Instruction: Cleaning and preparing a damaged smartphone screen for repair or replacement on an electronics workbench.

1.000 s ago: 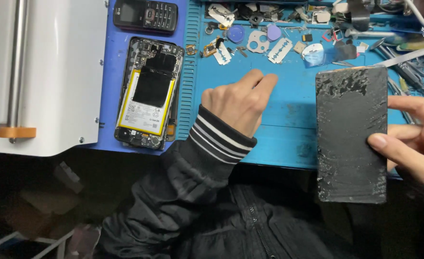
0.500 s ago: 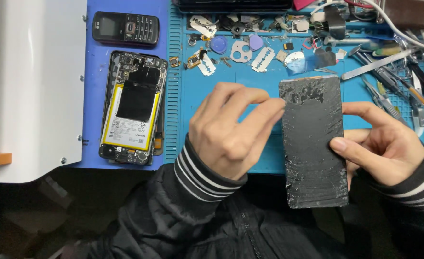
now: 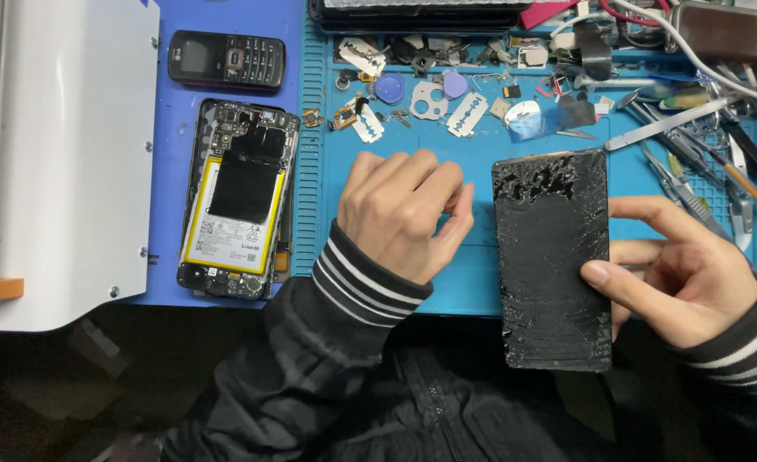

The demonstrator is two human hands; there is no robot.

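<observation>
Head view, looking down on a repair bench. Right hand (image 3: 682, 274) grips a shattered black phone panel (image 3: 554, 261) by its right long edge: thumb pressed on the face, fingers spread behind. Panel stands roughly upright in frame, its top edge just below the parts clutter, its bottom edge past the near edge of the blue work mat (image 3: 481, 291) and over the black jacket (image 3: 370, 402).

Left hand (image 3: 404, 214) hovers over the mat w/ fingers curled loosely, thumb side toward the panel's left edge; a narrow strip of bare mat separates the two. It holds nothing that can be seen (whether fingertips touch the mat cannot be told). Wrist cuffs are striped black/white.

Open room: bare mat around and under the left hand, approx. the only free patch. To the left, an opened phone (image 3: 240, 198) w/ exposed yellow-edged battery lies on the purple pad beside the mat's ribbed edge, well apart from the hand. A small keypad phone (image 3: 227, 60) sits above it. Far left, a white machine housing (image 3: 62, 154). Along the mat's far side: razor blades (image 3: 466, 114), small round picks, loose bits. At right, tweezers and metal tools (image 3: 695, 184) crowd the corner behind the right hand.
</observation>
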